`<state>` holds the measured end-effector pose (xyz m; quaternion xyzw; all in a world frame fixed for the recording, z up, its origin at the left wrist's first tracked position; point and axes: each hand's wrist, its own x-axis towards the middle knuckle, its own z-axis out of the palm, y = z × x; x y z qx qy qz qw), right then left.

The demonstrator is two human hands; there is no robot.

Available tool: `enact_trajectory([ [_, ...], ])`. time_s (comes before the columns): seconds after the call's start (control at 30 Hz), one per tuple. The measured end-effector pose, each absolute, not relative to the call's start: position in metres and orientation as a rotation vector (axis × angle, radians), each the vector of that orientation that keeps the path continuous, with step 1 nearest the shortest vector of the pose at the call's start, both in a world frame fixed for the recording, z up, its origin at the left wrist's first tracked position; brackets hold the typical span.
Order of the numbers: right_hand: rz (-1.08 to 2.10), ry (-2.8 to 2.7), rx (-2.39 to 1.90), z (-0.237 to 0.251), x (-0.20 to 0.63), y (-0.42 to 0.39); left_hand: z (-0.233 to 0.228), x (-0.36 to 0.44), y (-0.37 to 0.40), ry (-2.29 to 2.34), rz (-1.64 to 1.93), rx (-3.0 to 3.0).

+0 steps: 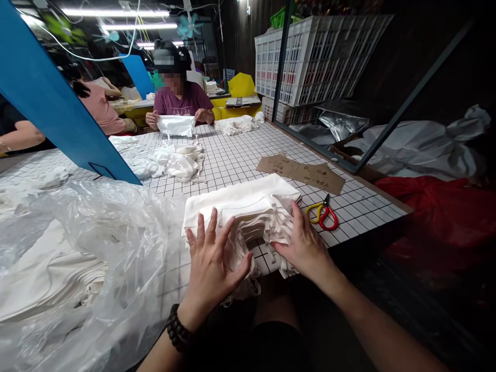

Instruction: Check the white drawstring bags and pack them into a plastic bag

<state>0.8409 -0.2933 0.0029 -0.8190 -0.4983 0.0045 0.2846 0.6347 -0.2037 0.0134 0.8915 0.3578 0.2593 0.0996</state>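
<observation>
- Two hands rest on a stack of white cloth bags [240,204] at the near edge of the gridded counter [240,155].
- The left hand [211,258] lies flat with fingers spread wide on the stack's near left side, gripping nothing.
- The right hand [304,245] presses the loose cloth handles at the stack's near right side, fingers together.
- Small scissors [323,214] with red and yellow handles lie at 3 o'clock from the stack, just beside it.
- A brown cardboard piece [300,173] lies at 1 o'clock.
- A clear plastic bag [96,243] sits at 9 o'clock.
- A person across the counter holds white cloth [176,125] at 11 o'clock.
</observation>
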Motion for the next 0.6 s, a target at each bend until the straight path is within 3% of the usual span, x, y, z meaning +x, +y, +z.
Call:
enact_trajectory([
  [0.1,0.065,-1.375,-2.157,0.004,0.847,-0.292,0.007,0.637,-0.213,1.121,0.687,2.655],
  [0.33,0.726,-1.177,-1.918,0.036,0.900,-0.289,0.009,0.637,-0.211,1.180,0.594,2.693],
  [0.6,1.071,-0.858,-1.713,0.053,0.914,-0.281,0.011,0.628,-0.207,1.088,0.530,2.624],
])
